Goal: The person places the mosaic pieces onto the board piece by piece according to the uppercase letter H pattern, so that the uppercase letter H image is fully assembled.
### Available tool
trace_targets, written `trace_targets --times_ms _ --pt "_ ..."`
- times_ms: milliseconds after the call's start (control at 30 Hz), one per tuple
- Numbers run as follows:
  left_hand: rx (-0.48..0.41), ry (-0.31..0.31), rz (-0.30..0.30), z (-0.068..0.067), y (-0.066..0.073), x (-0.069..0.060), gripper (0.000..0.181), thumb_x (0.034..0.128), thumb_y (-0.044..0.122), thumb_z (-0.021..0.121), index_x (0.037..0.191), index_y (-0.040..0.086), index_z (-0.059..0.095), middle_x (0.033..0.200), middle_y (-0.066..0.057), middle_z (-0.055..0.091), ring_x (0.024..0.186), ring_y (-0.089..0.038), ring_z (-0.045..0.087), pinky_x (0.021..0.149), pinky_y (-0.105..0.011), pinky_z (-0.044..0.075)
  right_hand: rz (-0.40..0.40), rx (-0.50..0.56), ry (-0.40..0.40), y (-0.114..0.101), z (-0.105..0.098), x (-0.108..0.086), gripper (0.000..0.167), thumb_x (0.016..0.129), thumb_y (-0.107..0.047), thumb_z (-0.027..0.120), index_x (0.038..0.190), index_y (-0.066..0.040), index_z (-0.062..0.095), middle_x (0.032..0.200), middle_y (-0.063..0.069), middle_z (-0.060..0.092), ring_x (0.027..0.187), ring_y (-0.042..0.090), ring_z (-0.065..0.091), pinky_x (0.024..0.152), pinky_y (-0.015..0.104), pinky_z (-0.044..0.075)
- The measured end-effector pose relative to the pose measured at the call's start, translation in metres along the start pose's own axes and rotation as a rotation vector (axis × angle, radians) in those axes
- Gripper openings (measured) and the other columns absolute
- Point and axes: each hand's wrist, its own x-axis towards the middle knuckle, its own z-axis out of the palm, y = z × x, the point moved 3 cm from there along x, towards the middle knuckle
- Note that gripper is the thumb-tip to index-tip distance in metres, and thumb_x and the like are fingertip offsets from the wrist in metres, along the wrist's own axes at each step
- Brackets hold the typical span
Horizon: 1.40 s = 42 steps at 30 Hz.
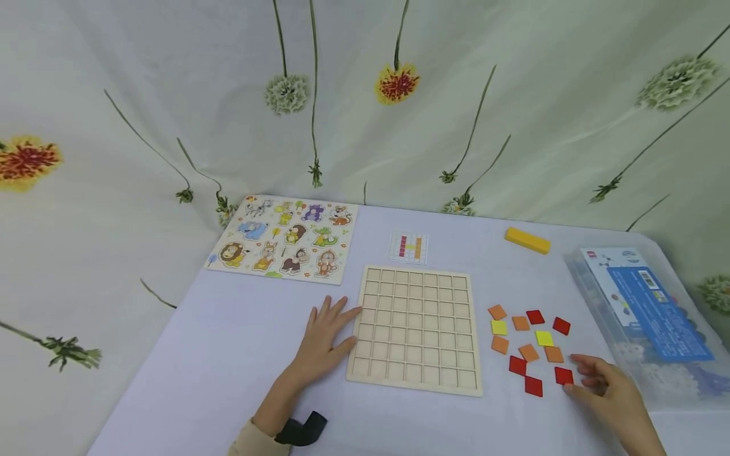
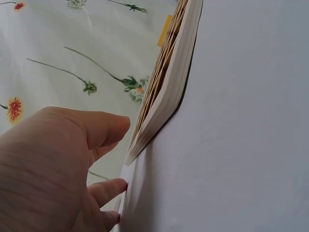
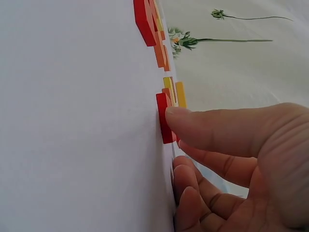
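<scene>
A square wooden grid board (image 1: 415, 330) with bare cells lies mid-table. My left hand (image 1: 324, 339) rests on the cloth at its left side with fingers spread; one fingertip and the thumb are at the board's edge. In the left wrist view, the thumb (image 2: 108, 128) is beside the corner of the wooden board (image 2: 166, 92). At the right, my right hand (image 1: 613, 392) is at a red square tile (image 1: 564, 375), thumb and index finger apart around its near side. The right wrist view has the thumb overlapping the red tile (image 3: 164, 118); whether it touches is unclear.
Several orange, yellow and red tiles (image 1: 528, 353) lie scattered right of the board. A pattern card (image 1: 409, 247), an animal puzzle board (image 1: 285, 237) and a yellow bar (image 1: 527, 240) lie farther back. A clear plastic box (image 1: 656, 316) stands at far right.
</scene>
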Motion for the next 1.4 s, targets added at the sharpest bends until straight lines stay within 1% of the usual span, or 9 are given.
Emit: trace_targets --times_ms 133,300,500,667,867,1100,1233,1300,1400 --pt "0.022 0.002 0.001 -0.001 0.001 -0.002 0.051 0.0894 0.026 0.061 0.138 0.014 0.056 0.154 -0.021 0.037 0.148 -0.048 0.013 0.115 -0.068 0.004 -0.014 -0.006 0.013 0.000 0.001 -0.001 0.064 0.081 -0.012 0.078 0.136 0.004 0.048 0.115 0.026 0.054 0.097 0.032 0.054 0.073 0.025 0.051" --pt "0.047 -0.002 0.011 0.000 0.001 -0.003 0.050 0.0895 0.026 0.061 0.138 0.013 0.056 0.155 -0.020 0.036 0.148 -0.047 0.013 0.116 -0.067 0.004 -0.055 -0.025 0.021 -0.002 -0.001 -0.004 0.061 0.081 -0.010 0.078 0.134 0.003 0.051 0.108 0.021 0.058 0.094 0.030 0.055 0.061 0.009 0.040" --pt "0.077 -0.009 0.021 0.002 -0.001 -0.003 0.049 0.0895 0.027 0.061 0.136 0.012 0.058 0.155 -0.020 0.036 0.148 -0.047 0.014 0.116 -0.067 0.005 -0.088 -0.049 0.032 -0.006 -0.001 -0.009 0.054 0.080 -0.008 0.078 0.129 0.003 0.056 0.100 0.016 0.061 0.090 0.027 0.055 0.062 0.013 0.044" --pt "0.081 -0.012 0.017 0.003 -0.001 -0.004 0.049 0.0894 0.028 0.061 0.136 0.012 0.058 0.155 -0.020 0.036 0.148 -0.046 0.013 0.116 -0.066 0.005 -0.128 -0.072 0.061 -0.010 -0.003 -0.010 0.045 0.082 -0.008 0.077 0.122 0.004 0.060 0.096 0.015 0.063 0.087 0.026 0.056 0.060 0.010 0.040" --pt "0.097 -0.017 0.012 0.003 0.000 -0.003 0.049 0.0904 0.028 0.060 0.137 0.013 0.057 0.156 -0.019 0.035 0.149 -0.045 0.013 0.117 -0.065 0.005 -0.109 -0.075 0.054 -0.011 -0.003 -0.010 0.043 0.083 -0.008 0.076 0.120 0.006 0.060 0.093 0.014 0.062 0.084 0.024 0.056 0.059 0.009 0.040" --pt "0.118 -0.014 0.019 0.003 0.001 -0.003 0.050 0.0901 0.028 0.061 0.137 0.014 0.057 0.156 -0.018 0.036 0.149 -0.044 0.012 0.117 -0.065 0.005 -0.110 -0.068 0.068 -0.010 -0.004 -0.011 0.041 0.086 -0.012 0.074 0.121 0.004 0.059 0.094 0.014 0.063 0.081 0.022 0.057 0.061 0.009 0.043" --pt "0.124 -0.024 0.017 0.004 0.000 -0.004 0.050 0.0897 0.027 0.061 0.137 0.014 0.057 0.155 -0.018 0.036 0.149 -0.045 0.013 0.117 -0.066 0.006 -0.081 -0.065 0.068 -0.010 -0.005 -0.011 0.044 0.087 -0.016 0.074 0.122 0.003 0.057 0.096 0.016 0.064 0.082 0.023 0.059 0.068 0.024 0.055" --pt "0.126 -0.025 0.017 0.004 0.000 -0.004 0.050 0.0899 0.027 0.061 0.137 0.013 0.057 0.155 -0.018 0.036 0.149 -0.045 0.013 0.117 -0.066 0.006 -0.068 -0.058 0.081 -0.012 -0.006 -0.012 0.044 0.087 -0.017 0.074 0.122 0.002 0.056 0.097 0.017 0.065 0.085 0.025 0.060 0.069 0.028 0.057" --pt "0.127 -0.016 0.021 0.004 0.000 -0.003 0.049 0.0902 0.027 0.061 0.137 0.013 0.057 0.155 -0.018 0.036 0.149 -0.045 0.013 0.116 -0.067 0.006 -0.077 -0.037 0.128 -0.021 -0.008 -0.013 0.044 0.087 -0.017 0.074 0.123 0.002 0.056 0.099 0.018 0.064 0.088 0.028 0.060 0.064 0.019 0.053"
